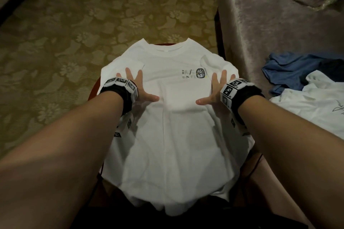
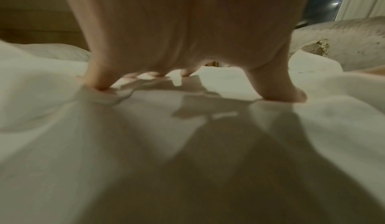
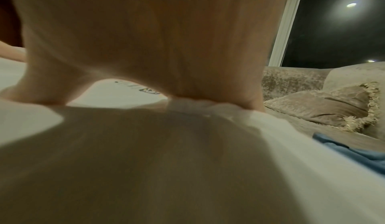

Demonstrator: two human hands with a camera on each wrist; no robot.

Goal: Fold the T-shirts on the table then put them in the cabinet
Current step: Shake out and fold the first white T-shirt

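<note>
While the white T-shirt (image 1: 173, 126) lies flat, the left hand (image 1: 138, 89) and right hand (image 1: 216, 91) press it with splayed fingers. Its chest logo (image 1: 194, 75) is too blurry to read.

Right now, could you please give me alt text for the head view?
Both hands, left hand and right hand, press flat with spread fingers on a white T-shirt laid over a small table. To the right, a blue garment and another white shirt lie on a sofa.

L hand (image 1: 138, 89) & R hand (image 1: 216, 89) flat, fingers splayed (thumbs pointing inward).
</note>
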